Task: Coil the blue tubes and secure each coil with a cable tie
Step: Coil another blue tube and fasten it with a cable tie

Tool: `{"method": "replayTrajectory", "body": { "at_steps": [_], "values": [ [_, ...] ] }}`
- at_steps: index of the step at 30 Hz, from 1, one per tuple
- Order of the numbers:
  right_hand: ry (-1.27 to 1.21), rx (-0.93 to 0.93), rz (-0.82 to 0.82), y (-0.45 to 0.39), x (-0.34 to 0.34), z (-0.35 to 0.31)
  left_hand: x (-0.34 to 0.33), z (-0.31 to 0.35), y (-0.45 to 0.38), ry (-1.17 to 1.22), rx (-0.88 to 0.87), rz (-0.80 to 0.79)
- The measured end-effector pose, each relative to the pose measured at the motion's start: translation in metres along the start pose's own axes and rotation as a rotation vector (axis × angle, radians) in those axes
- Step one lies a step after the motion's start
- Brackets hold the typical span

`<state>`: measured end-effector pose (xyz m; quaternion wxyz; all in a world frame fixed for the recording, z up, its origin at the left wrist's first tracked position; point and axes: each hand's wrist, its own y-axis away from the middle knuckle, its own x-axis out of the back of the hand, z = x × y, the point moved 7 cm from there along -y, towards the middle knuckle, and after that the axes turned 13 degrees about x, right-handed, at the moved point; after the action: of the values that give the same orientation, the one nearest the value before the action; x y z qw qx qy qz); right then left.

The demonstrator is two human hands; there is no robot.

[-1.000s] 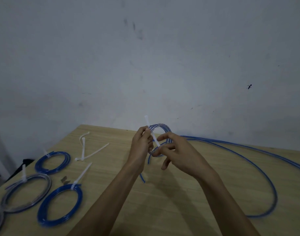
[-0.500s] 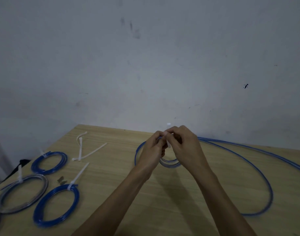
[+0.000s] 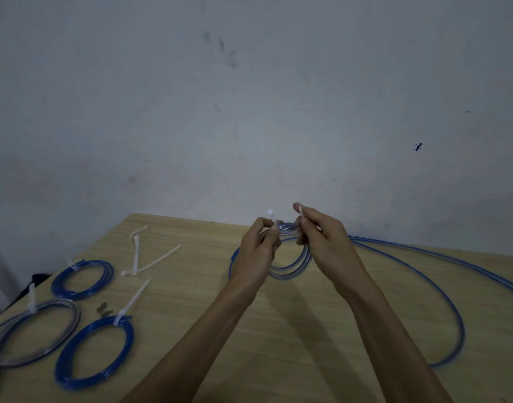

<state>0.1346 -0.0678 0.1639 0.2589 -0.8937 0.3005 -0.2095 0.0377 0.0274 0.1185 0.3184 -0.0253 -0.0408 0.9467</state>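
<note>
A small coil of blue tube [image 3: 293, 271] hangs above the wooden table [image 3: 293, 330] between my two hands. A white cable tie [image 3: 272, 218] passes round the top of the coil. My left hand [image 3: 256, 251] pinches the tie's head end, which sticks up above my fingers. The tie's tail end, poking out past the thumb, is pinched by my right hand [image 3: 322, 242]. Both hands are close together at the coil's top.
Long loose blue tube [image 3: 453, 309] loops across the table's right side. At the left lie three tied coils: [image 3: 83, 279], [image 3: 95, 350], and a greyish one [image 3: 34, 333]. Spare white cable ties [image 3: 144, 257] lie near the back left. A wall stands close behind.
My hands were pressed together over the coil's top; now they have parted slightly and both ends of the tie show above my fingers. The coil hangs lower and rounder than a second ago.
</note>
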Motion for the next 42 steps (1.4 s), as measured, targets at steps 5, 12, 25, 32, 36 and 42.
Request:
{"method": "replayTrajectory", "body": {
  "at_steps": [5, 12, 25, 32, 36, 42],
  "values": [
    [0.02, 0.041, -0.014, 0.001, 0.001, -0.002, 0.003, 0.009, 0.003, -0.035, -0.049, 0.038],
    [-0.087, 0.11, 0.004, 0.0, -0.005, -0.009, 0.008, 0.01, 0.001, 0.016, 0.029, 0.044],
    [0.343, 0.388, 0.128, 0.005, 0.0, -0.02, -0.001, 0.019, 0.009, -0.186, -0.057, 0.024],
    [0.254, 0.307, 0.16, 0.006, 0.002, -0.021, -0.007, 0.028, 0.02, -0.298, -0.212, 0.044],
    [0.146, 0.181, 0.165, 0.004, 0.005, -0.018, -0.013, 0.026, 0.024, -0.335, -0.243, 0.047],
    [0.119, 0.105, 0.152, 0.004, 0.008, -0.019, -0.007, 0.031, 0.023, -0.296, -0.279, 0.113]
  ]
}}
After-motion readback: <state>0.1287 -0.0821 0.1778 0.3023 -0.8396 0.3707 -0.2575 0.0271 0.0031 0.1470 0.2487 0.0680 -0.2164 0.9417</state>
